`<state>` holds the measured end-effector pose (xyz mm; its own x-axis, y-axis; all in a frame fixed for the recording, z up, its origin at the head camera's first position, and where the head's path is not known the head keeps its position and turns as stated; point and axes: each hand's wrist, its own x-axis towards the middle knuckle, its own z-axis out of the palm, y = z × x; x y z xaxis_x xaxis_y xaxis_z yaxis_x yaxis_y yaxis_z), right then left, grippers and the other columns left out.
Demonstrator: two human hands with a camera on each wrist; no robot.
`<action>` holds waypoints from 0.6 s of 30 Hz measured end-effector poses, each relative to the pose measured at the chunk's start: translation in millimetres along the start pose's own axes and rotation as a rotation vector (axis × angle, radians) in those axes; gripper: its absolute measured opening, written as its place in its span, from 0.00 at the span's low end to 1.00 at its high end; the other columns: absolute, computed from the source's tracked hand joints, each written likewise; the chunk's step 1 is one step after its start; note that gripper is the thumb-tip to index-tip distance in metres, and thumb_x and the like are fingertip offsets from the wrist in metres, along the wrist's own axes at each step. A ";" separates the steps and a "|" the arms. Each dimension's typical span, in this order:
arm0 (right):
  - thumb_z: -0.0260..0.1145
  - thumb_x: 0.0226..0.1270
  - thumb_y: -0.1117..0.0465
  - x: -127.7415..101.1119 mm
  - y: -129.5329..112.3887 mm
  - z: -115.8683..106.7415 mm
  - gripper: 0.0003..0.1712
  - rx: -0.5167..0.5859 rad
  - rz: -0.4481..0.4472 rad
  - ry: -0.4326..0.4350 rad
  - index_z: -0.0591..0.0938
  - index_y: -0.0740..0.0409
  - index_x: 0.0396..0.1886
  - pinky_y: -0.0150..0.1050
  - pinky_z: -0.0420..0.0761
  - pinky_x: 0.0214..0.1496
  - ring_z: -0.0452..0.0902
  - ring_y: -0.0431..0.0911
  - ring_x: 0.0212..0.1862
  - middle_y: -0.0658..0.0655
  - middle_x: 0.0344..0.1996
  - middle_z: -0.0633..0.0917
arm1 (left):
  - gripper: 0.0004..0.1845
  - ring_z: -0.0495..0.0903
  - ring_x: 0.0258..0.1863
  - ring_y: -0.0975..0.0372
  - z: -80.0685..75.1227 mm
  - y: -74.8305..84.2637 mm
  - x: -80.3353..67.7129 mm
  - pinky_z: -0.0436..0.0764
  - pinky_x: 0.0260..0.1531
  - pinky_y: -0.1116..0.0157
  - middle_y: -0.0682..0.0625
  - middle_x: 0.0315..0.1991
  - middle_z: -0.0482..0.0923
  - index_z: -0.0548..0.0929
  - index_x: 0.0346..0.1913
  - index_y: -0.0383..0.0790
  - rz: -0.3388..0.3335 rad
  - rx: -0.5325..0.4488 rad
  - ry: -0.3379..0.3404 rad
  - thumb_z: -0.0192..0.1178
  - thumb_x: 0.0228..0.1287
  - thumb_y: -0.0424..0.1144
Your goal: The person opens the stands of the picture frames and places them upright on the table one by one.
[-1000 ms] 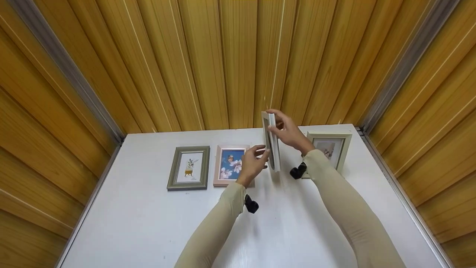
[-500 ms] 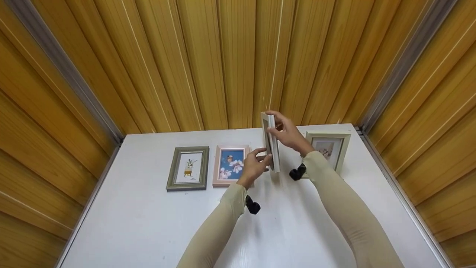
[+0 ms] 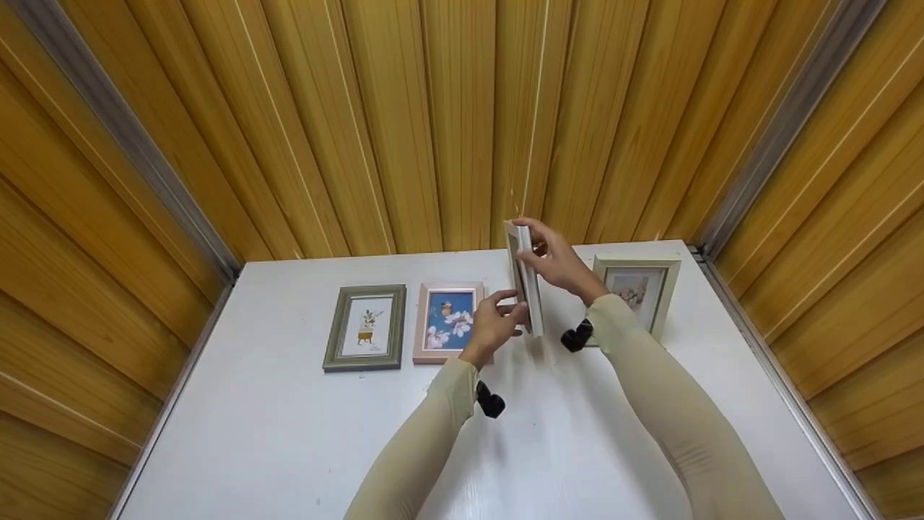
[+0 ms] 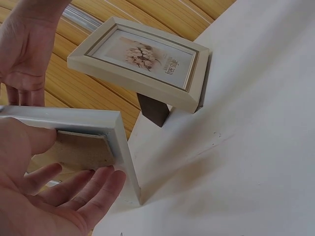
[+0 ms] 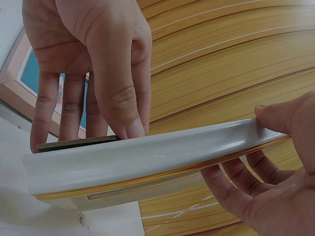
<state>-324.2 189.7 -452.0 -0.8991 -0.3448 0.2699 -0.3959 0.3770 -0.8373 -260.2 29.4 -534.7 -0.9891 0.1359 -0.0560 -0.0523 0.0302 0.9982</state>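
A white picture frame [image 3: 533, 296] is held edge-on above the white table, its lower end close over the surface. My right hand [image 3: 561, 263] grips its upper part, thumb on one side and fingers on the other, as the right wrist view also shows. Lower down, my left hand [image 3: 494, 323] has its thumb and fingers about the brown stand flap [image 4: 86, 150] on the frame's back. In the right wrist view the flap [image 5: 74, 143] juts slightly from the back, with the left thumb against the frame's edge [image 5: 152, 150]. The picture side is mostly hidden.
The white table [image 3: 245, 433] carries a cream frame [image 3: 670, 296] standing at the right, propped on a dark leg [image 4: 153, 109]. Left of my hands are a pink frame [image 3: 421, 325] and a green frame [image 3: 335, 325]. Wood-patterned panels [image 3: 462, 130] enclose the table.
The white frame has sunk very slightly in my hands. My left hand has shifted a little right and down along it. The other frames stay where they were.
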 end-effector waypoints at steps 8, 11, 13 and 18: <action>0.61 0.74 0.71 -8.8 -29.2 -3.7 0.32 -0.009 0.019 -0.013 0.68 0.61 0.75 0.50 0.77 0.47 0.76 0.61 0.46 0.71 0.54 0.81 | 0.22 0.89 0.43 0.47 -3.4 3.9 -0.8 0.87 0.41 0.51 0.38 0.48 0.87 0.77 0.66 0.31 0.010 0.011 -0.025 0.62 0.73 0.35; 0.61 0.74 0.71 -13.4 -44.3 -9.1 0.31 -0.012 0.003 -0.021 0.68 0.62 0.74 0.49 0.79 0.46 0.76 0.60 0.46 0.73 0.54 0.80 | 0.22 0.89 0.44 0.47 -8.0 10.1 -1.5 0.88 0.41 0.53 0.37 0.49 0.87 0.77 0.67 0.31 0.012 0.033 -0.038 0.61 0.74 0.36; 0.61 0.74 0.72 -14.0 -48.1 -12.5 0.30 -0.008 -0.012 -0.020 0.68 0.63 0.74 0.50 0.80 0.47 0.77 0.61 0.46 0.76 0.54 0.80 | 0.22 0.89 0.42 0.50 -11.7 13.4 -1.3 0.88 0.39 0.55 0.38 0.48 0.87 0.77 0.66 0.31 0.023 0.048 -0.036 0.61 0.73 0.36; 0.60 0.75 0.71 -8.6 -35.1 -17.4 0.31 -0.001 -0.025 -0.012 0.68 0.62 0.75 0.54 0.79 0.48 0.77 0.64 0.49 0.78 0.55 0.78 | 0.20 0.84 0.34 0.58 -23.6 18.0 -0.5 0.87 0.36 0.58 0.42 0.42 0.88 0.80 0.63 0.31 0.065 0.082 0.000 0.60 0.71 0.34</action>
<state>-305.8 194.4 -416.7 -0.8868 -0.3640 0.2847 -0.4180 0.3691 -0.8301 -263.9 6.6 -516.1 -0.9901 0.1402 0.0088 0.0233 0.1022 0.9945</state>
